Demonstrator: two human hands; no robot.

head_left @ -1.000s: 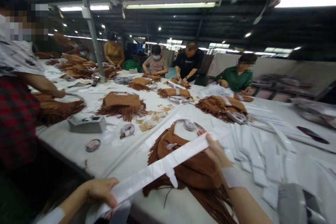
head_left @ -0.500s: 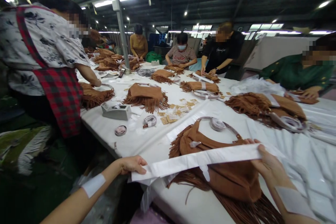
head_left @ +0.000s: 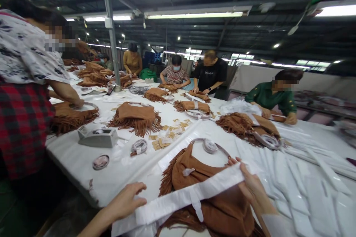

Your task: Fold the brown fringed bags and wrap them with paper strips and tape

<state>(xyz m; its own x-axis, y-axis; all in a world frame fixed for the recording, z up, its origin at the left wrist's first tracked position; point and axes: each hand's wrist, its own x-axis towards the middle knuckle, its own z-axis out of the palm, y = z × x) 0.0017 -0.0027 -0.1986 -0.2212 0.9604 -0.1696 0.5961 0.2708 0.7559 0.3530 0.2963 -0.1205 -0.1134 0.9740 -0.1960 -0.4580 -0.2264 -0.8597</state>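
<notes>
A long white paper strip (head_left: 214,186) stretches across a brown fringed bag (head_left: 222,216) at the near edge of the table. My right hand (head_left: 249,181) grips the strip's right end above the bag. Beside the left end, my left hand (head_left: 129,200) has its thumb and fingers apart, with nothing between them. The bag's strap arches up behind it, with a wrapped coil (head_left: 210,146) lying within the arch. A small white wrapped piece sits on the bag's front, and another hangs below the strip.
The white table (head_left: 122,168) holds a tape dispenser (head_left: 98,137), strap coils (head_left: 139,147), tan tags (head_left: 167,136) and more brown bags (head_left: 136,116). White strips (head_left: 303,192) lie at right. Several people stand or sit around it; one in a checked apron (head_left: 25,129) is at left.
My left hand has let go of the strip's left end and opened. The view has turned right and tilted up, so the table's things appear further left.
</notes>
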